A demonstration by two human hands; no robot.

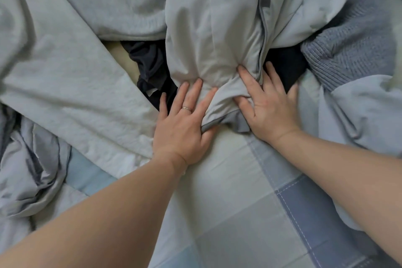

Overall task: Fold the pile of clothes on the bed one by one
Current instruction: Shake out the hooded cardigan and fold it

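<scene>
My left hand (185,124) pinches the ribbed hem of the pale grey garment (213,28), thumb under it; my right hand (269,109) grasps a bunch of the same cloth. The garment lies over dark clothes (150,67), beside a blue knit sweater (348,50), and its hem reaches the checked sheet (228,202).

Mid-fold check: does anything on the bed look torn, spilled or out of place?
Nothing looks torn or spilled. One oddity: the light grey zip jacket is bunched into creases rather than lying flat. The left hand and right hand pinch it near its ribbed hem, and it lies partly over a dark garment.
</scene>
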